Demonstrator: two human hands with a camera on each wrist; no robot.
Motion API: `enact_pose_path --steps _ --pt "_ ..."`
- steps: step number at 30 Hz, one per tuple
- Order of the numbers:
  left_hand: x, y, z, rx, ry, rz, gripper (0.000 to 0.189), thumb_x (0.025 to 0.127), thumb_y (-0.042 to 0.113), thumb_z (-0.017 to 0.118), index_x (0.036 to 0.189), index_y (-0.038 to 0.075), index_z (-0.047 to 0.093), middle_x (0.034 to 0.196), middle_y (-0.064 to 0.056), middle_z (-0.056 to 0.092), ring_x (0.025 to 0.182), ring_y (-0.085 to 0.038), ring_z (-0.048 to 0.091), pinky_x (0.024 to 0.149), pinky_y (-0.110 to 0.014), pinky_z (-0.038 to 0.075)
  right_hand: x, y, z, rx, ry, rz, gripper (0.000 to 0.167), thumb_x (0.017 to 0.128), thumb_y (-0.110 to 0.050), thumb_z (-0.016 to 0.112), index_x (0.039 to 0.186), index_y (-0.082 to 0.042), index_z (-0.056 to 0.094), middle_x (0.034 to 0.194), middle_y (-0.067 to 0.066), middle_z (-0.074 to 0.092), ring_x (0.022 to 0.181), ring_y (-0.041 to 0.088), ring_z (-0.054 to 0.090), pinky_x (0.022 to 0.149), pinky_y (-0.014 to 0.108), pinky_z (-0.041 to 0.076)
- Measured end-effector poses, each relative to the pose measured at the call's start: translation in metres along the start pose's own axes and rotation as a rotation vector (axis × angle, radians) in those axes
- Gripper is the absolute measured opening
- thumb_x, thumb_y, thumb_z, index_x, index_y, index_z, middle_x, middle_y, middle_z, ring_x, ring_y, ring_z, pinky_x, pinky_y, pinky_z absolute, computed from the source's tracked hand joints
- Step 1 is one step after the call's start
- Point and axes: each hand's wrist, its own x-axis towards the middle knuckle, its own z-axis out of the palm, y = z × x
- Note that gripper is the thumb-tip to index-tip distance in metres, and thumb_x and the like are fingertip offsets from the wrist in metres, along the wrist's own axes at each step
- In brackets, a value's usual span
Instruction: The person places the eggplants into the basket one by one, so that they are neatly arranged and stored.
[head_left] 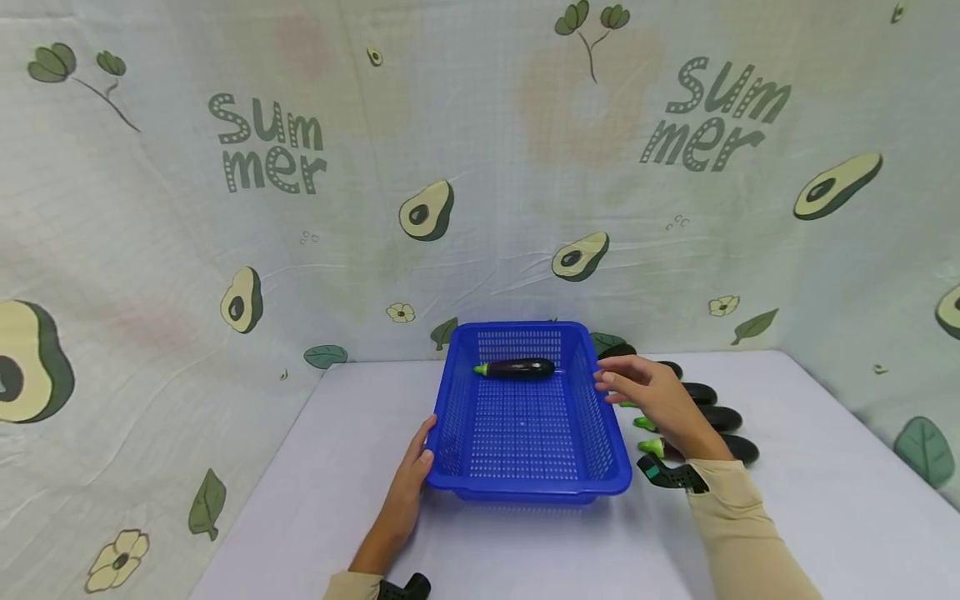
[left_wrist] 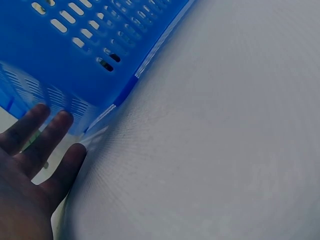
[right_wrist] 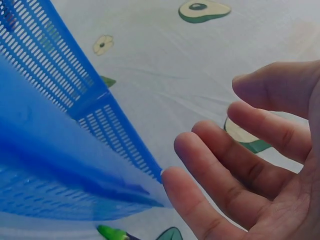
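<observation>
- A row of eggplants (head_left: pixel 722 419) is lying right of the basket (head_left: pixel 536 486), long axes sideways; one eggplant (head_left: pixel 519 368) is lying inside.
- The right hand (head_left: pixel 656 393), the nearer one, is pointing left; its grip is hovering left of the row, apart and empty.
- The left hand (head_left: pixel 408 477) is touching the basket's left side, fingers extended.

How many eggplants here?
At least 5: one eggplant in the blue basket, four eggplants right of it, partly behind the right hand. A dark shape beyond may be another.
</observation>
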Motion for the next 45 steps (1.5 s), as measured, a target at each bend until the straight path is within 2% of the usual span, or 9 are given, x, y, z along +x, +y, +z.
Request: enact_pose_path --steps 3,10,14,20,24,27,34,45 --pt "0.0 -0.001 0.0 0.005 0.0 -0.008 0.053 0.108 0.033 0.034 0.16 0.027 0.026 0.166 -0.005 0.017 0.152 -0.031 0.011 0.118 -0.061 0.006 -0.005 0.002 -0.003 -0.008 0.008 0.013 0.051 0.101 -0.033 0.062 0.133 0.006 0.055 0.126 0.022 0.064 0.111 0.032 0.066 0.089 0.041 0.056" --pt "0.001 -0.004 0.0 0.008 -0.003 -0.002 0.053 0.108 0.034 0.033 0.16 0.027 0.025 0.166 -0.005 0.017 0.152 -0.031 0.01 0.117 -0.062 0.006 -0.016 0.005 -0.013 -0.046 0.011 0.036 0.048 0.101 -0.034 0.062 0.131 0.002 0.058 0.126 0.023 0.064 0.108 0.03 0.067 0.083 0.031 0.058" --pt "0.001 -0.002 0.001 0.005 0.0 0.001 0.053 0.108 0.033 0.033 0.16 0.027 0.025 0.166 -0.005 0.017 0.152 -0.031 0.011 0.118 -0.061 0.006 -0.022 0.007 -0.022 -0.065 0.017 0.058 0.05 0.1 -0.035 0.063 0.133 0.002 0.057 0.126 0.023 0.063 0.107 0.032 0.067 0.082 0.032 0.058" --pt "0.002 0.002 0.002 0.01 0.009 -0.001 0.053 0.108 0.033 0.034 0.16 0.026 0.025 0.166 -0.005 0.017 0.152 -0.031 0.011 0.118 -0.061 0.007 -0.029 0.015 -0.038 -0.118 0.039 0.08 0.052 0.099 -0.034 0.065 0.135 0.002 0.056 0.128 0.021 0.062 0.103 0.018 0.069 0.084 0.033 0.058" --pt "0.002 0.003 0.002 0.025 0.008 -0.005 0.054 0.108 0.034 0.033 0.16 0.026 0.024 0.166 -0.005 0.017 0.152 -0.032 0.011 0.118 -0.062 0.007 -0.037 0.023 -0.047 -0.119 0.047 0.094 0.053 0.1 -0.031 0.063 0.136 0.007 0.053 0.129 0.026 0.061 0.106 0.02 0.067 0.086 0.036 0.058" --pt "0.001 0.002 0.001 0.031 0.008 -0.007 0.053 0.108 0.034 0.032 0.16 0.026 0.024 0.166 -0.005 0.017 0.152 -0.032 0.011 0.118 -0.062 0.007 -0.044 0.028 -0.053 -0.124 0.054 0.116 0.054 0.101 -0.032 0.062 0.135 0.008 0.052 0.13 0.027 0.06 0.106 0.018 0.067 0.085 0.033 0.058" --pt "0.002 -0.001 0.001 0.046 0.006 -0.007 0.053 0.108 0.036 0.031 0.16 0.028 0.024 0.166 -0.005 0.017 0.152 -0.032 0.011 0.117 -0.063 0.007 -0.056 0.032 -0.074 -0.264 0.07 0.114 0.055 0.1 -0.033 0.063 0.137 0.006 0.053 0.131 0.026 0.059 0.099 0.004 0.065 0.08 0.026 0.057" --pt "0.002 -0.002 0.0 0.058 0.008 0.001 0.053 0.108 0.035 0.03 0.16 0.028 0.023 0.166 -0.004 0.017 0.152 -0.031 0.012 0.117 -0.063 0.007 -0.065 0.045 -0.101 -0.404 0.105 0.095 0.054 0.099 -0.033 0.065 0.137 0.003 0.055 0.129 0.025 0.062 0.094 -0.01 0.059 0.075 0.019 0.055"
